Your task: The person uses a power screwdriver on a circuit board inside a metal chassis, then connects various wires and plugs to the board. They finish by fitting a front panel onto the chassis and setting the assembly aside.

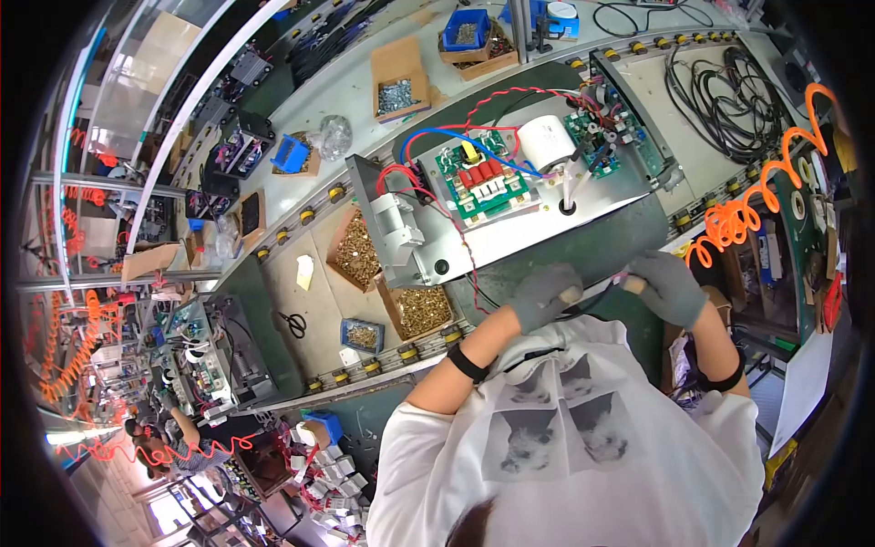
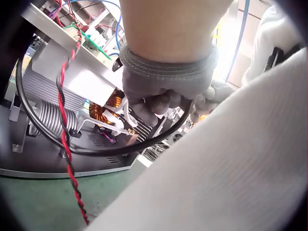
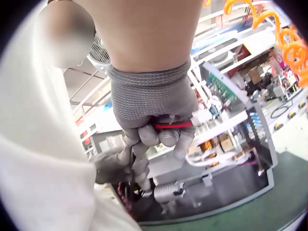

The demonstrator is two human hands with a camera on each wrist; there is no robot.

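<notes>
Both hands wear grey gloves and work close together in front of the torso, at the near side of an open metal chassis (image 1: 510, 237). A black cable (image 2: 120, 150) loops up into the curled fingers of the left hand (image 1: 547, 296), which grips it. The right hand (image 1: 670, 284) has its fingers curled round a thin, straight red piece (image 3: 173, 125); its kind cannot be told. Between the hands, in the head view, runs a short dark length of cable (image 1: 597, 296). A twisted red-and-black wire pair (image 2: 67, 159) hangs from the chassis near the left hand.
The chassis carries green circuit boards (image 1: 483, 178) and a white cylinder (image 1: 547, 143). Boxes of brass fasteners (image 1: 424, 310) and scissors (image 1: 293, 325) lie to the left. Coiled black cables (image 1: 729, 105) lie at the back right, near an orange coiled hose (image 1: 729, 223). Another person (image 1: 182, 451) works far left.
</notes>
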